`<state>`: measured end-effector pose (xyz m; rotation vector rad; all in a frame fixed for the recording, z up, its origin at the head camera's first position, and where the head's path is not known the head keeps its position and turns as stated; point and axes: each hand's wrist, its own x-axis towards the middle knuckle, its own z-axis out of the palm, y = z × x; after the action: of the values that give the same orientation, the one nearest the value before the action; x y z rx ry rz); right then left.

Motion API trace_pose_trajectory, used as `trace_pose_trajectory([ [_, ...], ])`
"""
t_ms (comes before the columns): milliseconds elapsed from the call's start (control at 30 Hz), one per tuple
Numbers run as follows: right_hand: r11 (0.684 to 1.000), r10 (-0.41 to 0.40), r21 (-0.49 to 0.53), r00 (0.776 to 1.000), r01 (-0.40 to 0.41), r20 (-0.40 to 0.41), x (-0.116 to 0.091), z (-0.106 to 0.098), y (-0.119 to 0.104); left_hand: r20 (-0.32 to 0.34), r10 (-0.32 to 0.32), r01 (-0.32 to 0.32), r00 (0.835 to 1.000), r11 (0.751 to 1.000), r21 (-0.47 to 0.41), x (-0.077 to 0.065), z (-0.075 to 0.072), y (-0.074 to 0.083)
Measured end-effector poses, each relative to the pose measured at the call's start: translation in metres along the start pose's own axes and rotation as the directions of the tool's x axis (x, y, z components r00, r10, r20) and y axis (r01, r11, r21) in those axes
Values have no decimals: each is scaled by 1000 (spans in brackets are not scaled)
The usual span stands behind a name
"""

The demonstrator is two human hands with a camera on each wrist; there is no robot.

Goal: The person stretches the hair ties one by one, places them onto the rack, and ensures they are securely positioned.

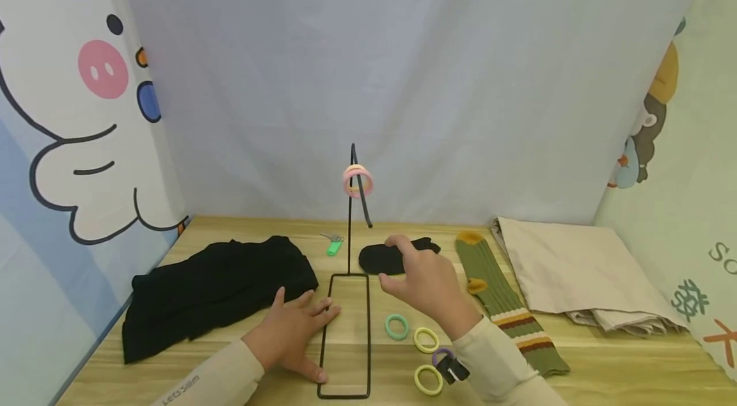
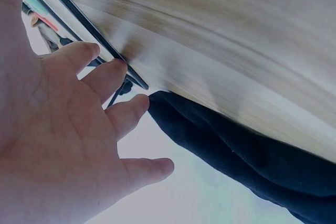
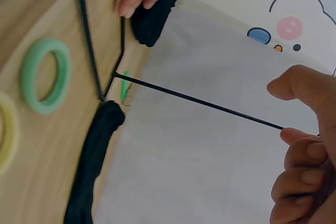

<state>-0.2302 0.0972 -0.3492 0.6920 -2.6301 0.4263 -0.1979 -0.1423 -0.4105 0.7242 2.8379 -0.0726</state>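
Observation:
A black wire stand (image 1: 369, 335) has a rectangular base on the wooden table and a thin upright with a sloping arm. Pink and pale yellow rings (image 1: 345, 183) hang on that arm. My left hand (image 1: 290, 332), fingers spread, rests at the left bar of the base. In the air right of the upright is my right hand (image 1: 428, 281), thumb and index finger apart, other fingers curled in the right wrist view, holding nothing. Below it lie a green ring (image 1: 388, 333), a yellow ring (image 1: 417, 346), another yellow ring (image 1: 418, 387) and a partly hidden purple ring (image 1: 435, 355).
Black cloth (image 1: 219, 291) lies at the left. Behind the base are keys with a green tag (image 1: 334, 247) and a black mitten-shaped cloth (image 1: 377, 259). A green striped sock (image 1: 501, 284) and folded beige cloth (image 1: 581, 268) lie to the right. A pale curtain (image 1: 460, 73) hangs behind.

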Motion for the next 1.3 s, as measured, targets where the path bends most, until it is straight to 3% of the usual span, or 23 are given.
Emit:
trace_pose_trajectory([
  [167,999,47,-4,994,-47,94,-9,9,6,-9,6,-6,1000,1000,5,1,0,-1],
  [333,997,79,-3,972,-80,222,-15,17,12,0,3,-3,1000,1000,-2,0,-2,-1],
  [433,996,86,6,945,-93,314,-18,18,16,1,0,0,1000,1000,-5,0,-3,-1],
  [667,988,95,60,860,-144,502,-19,21,27,1,-7,7,1000,1000,-10,1,-5,-1],
  [833,985,81,84,832,-151,549,-22,29,32,0,-6,6,1000,1000,-18,1,-4,-1],
  [1300,998,40,23,815,-65,578,-26,42,29,13,-18,19,1000,999,-27,-1,0,0],
])
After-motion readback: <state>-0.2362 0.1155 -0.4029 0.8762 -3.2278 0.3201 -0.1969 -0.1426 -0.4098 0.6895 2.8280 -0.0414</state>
